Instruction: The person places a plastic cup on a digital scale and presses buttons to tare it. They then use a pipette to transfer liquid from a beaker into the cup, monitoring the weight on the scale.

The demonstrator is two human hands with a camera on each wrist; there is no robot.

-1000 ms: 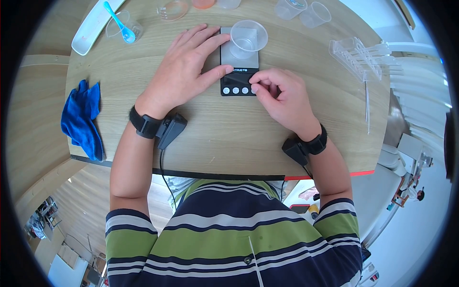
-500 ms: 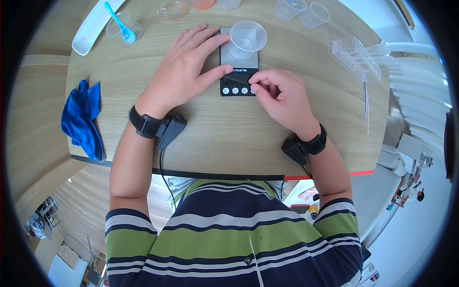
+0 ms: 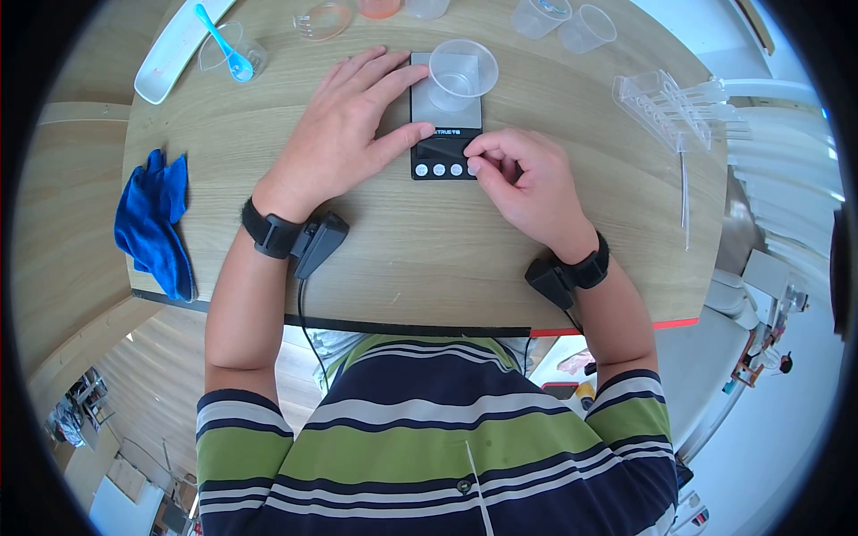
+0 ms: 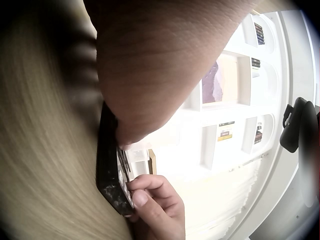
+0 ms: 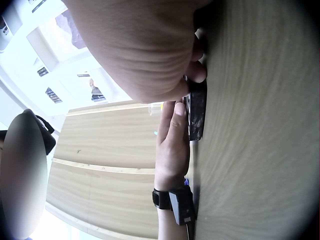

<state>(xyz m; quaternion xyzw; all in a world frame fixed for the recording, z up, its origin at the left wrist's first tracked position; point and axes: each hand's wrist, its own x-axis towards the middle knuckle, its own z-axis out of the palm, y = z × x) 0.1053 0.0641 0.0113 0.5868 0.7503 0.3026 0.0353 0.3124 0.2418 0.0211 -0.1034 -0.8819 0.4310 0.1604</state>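
Note:
A small black digital scale [image 3: 445,148] with a silver plate and round white buttons lies on the table. On its plate stands a clear plastic cup [image 3: 462,76], upright. The left hand [image 3: 344,134] is spread flat along the scale's left side, its thumb touching the scale near the display and its index fingertip at the plate's edge. At the lower right corner, the right hand [image 3: 534,183] has its fingers curled, thumb and index fingertip pinching the scale's edge. In the left wrist view these fingertips meet at the scale [image 4: 114,175]; the palm hides part of it.
A blue cloth [image 3: 154,223] lies at the left. A white tray [image 3: 172,58] and a cup with a blue spoon [image 3: 234,61] are at the back left. Clear cups [image 3: 588,29] stand along the back. A clear rack [image 3: 657,107] with thin utensils is at the right.

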